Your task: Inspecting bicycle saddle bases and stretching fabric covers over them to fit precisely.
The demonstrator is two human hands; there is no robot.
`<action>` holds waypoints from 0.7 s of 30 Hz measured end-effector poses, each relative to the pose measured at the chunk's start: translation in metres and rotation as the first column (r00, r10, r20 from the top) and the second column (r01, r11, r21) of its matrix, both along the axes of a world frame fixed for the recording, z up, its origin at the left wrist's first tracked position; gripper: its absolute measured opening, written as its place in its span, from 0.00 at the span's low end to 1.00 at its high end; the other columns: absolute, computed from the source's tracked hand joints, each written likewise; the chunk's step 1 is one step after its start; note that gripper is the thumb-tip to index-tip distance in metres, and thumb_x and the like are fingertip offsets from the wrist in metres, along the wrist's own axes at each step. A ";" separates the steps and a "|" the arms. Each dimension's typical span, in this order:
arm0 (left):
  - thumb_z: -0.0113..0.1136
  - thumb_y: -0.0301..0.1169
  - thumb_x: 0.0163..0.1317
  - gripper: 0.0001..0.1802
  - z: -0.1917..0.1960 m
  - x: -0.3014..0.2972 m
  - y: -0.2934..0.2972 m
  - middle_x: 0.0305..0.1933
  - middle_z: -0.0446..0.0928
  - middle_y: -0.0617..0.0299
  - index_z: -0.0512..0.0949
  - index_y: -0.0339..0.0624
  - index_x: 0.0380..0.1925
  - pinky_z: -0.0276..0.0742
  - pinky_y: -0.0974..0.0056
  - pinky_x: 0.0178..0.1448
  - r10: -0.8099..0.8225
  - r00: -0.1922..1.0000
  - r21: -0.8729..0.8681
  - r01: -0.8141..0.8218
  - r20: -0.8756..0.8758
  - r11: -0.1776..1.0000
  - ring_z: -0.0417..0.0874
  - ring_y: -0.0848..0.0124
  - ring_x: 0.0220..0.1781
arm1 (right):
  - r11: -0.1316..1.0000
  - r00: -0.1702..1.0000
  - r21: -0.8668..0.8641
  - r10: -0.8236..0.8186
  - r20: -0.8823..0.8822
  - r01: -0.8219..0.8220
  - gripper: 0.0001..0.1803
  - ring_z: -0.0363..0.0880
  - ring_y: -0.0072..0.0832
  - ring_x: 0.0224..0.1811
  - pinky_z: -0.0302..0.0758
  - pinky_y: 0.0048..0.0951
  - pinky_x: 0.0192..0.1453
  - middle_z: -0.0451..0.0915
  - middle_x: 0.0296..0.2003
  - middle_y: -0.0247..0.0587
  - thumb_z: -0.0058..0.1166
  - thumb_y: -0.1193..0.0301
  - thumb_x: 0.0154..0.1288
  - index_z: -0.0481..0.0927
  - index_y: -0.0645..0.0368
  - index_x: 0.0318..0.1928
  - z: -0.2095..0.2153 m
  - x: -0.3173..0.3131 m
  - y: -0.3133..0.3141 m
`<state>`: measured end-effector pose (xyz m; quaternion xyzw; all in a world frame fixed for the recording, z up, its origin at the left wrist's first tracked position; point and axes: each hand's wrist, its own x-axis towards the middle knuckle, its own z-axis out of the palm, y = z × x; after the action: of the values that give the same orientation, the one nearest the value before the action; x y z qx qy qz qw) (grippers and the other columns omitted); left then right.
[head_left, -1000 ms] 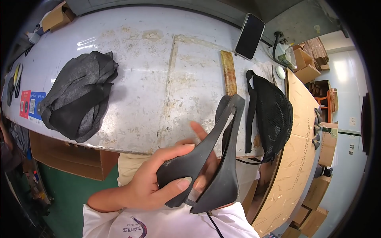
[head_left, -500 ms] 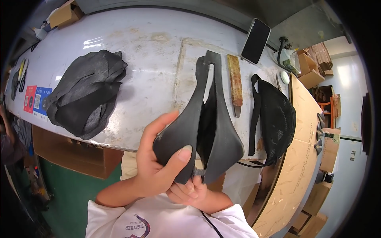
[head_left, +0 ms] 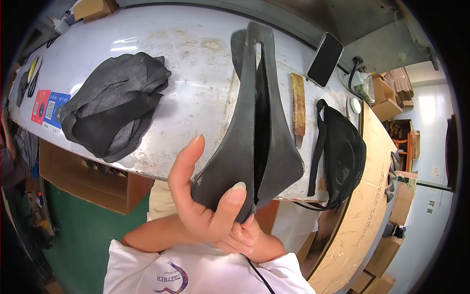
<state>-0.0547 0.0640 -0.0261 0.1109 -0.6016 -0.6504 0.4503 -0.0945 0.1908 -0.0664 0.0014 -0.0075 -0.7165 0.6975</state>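
- Head cam: wide fisheye, facing down over white printed T-shirt [head_left: 215, 274] onto scuffed, glossy white table [head_left: 196, 108].
- Bare left hand [head_left: 200, 215], bare right hand [head_left: 250, 239]: close to lens, lower-centre.

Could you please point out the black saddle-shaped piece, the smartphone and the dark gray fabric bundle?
Black saddle-shaped piece [head_left: 242, 139], head view: left half.
Smartphone [head_left: 325, 60], head view: dark screen.
Dark gray fabric bundle [head_left: 116, 104], head view: middle folds.

Our left hand [head_left: 204, 214] grips with its thumb in front and one finger sticking up; our right hand [head_left: 243, 238] sits just below, its fingers curled.
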 end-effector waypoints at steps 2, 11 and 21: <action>0.54 0.21 0.65 0.38 -0.005 -0.001 -0.001 0.66 0.58 0.38 0.46 0.28 0.71 0.77 0.64 0.56 0.013 1.000 -0.003 -0.013 0.016 1.000 0.77 0.67 0.55 | 0.993 0.992 0.096 -0.052 -0.116 0.063 0.28 0.62 0.19 0.05 0.59 0.23 0.10 0.66 0.08 0.27 0.48 0.49 0.74 0.76 0.60 0.25 -0.001 0.000 0.003; 0.51 0.24 0.70 0.33 -0.008 -0.005 -0.015 0.64 0.63 0.47 0.49 0.28 0.70 0.73 0.66 0.59 -0.099 0.987 0.118 0.084 0.129 0.989 0.74 0.69 0.58 | 0.587 -0.153 -0.477 -0.515 -0.843 0.654 0.36 0.79 0.32 0.23 0.68 0.24 0.22 0.78 0.48 0.62 0.48 0.44 0.71 0.75 0.73 0.53 -0.004 -0.012 0.009; 0.51 0.25 0.70 0.33 -0.005 -0.009 -0.009 0.64 0.64 0.47 0.51 0.27 0.69 0.72 0.65 0.60 0.003 0.991 0.079 -0.014 0.133 0.997 0.74 0.68 0.59 | 0.821 -0.779 -0.498 -0.111 -0.617 0.278 0.61 0.72 0.61 0.62 0.76 0.47 0.58 0.47 0.69 0.82 0.57 0.36 0.59 0.49 0.76 0.72 0.014 -0.014 -0.010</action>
<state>-0.0636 0.0546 -0.0312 0.1743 -0.6033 -0.6631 0.4073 -0.1082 0.1807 -0.0524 -0.6110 0.6553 -0.4435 0.0248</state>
